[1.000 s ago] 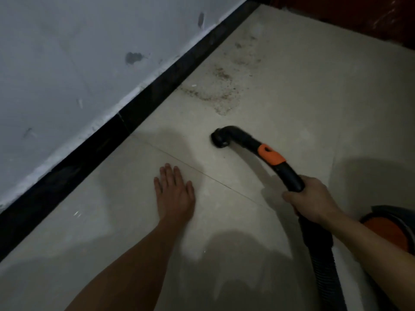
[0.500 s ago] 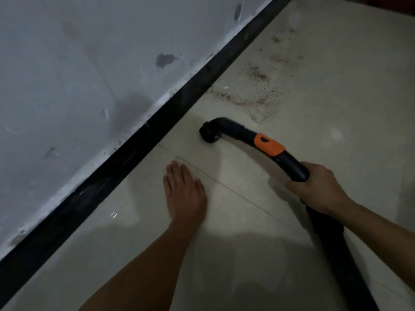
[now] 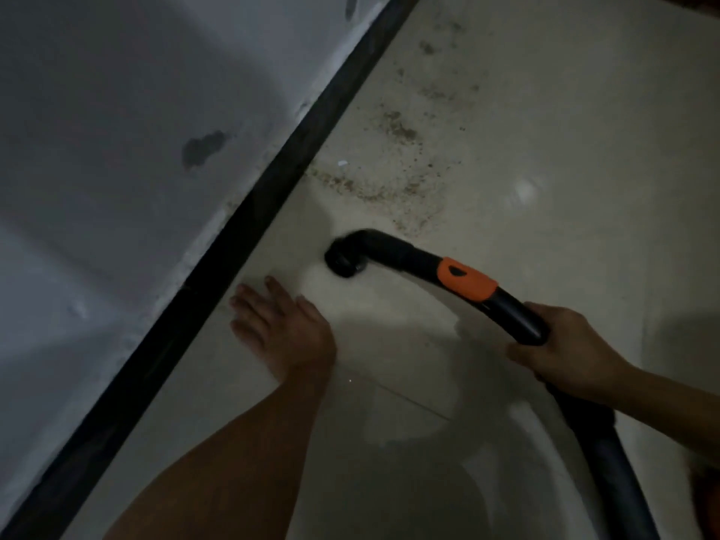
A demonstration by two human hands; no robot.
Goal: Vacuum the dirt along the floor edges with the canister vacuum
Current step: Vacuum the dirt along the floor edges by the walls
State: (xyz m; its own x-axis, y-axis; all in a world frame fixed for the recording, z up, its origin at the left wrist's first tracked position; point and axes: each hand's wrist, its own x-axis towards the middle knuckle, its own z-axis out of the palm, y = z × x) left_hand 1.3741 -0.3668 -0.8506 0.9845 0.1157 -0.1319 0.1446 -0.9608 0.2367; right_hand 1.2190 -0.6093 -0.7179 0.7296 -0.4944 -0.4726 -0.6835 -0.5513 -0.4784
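Note:
My right hand [image 3: 565, 344] grips the black vacuum hose handle [image 3: 467, 284], which has an orange collar. Its curved nozzle end [image 3: 345, 257] rests mouth-down on the pale floor tile. A patch of brown dirt [image 3: 389, 165] is scattered beyond the nozzle, reaching the black skirting [image 3: 272, 185]. The nozzle sits just short of the dirt's near edge. My left hand [image 3: 284, 329] lies flat on the floor, fingers spread, left of the nozzle and close to the skirting. The ribbed hose [image 3: 607, 461] runs down past my right wrist.
A grey-white wall [image 3: 117, 150] with scuff marks rises above the skirting on the left. More dirt specks [image 3: 428, 48] trail along the floor edge farther away. Pale floor tiles [image 3: 565, 150] stretch to the right.
The view has shifted forward along the wall. My left hand has moved closer to the skirting. The nozzle has advanced toward the dirt patch. The orange canister is out of view.

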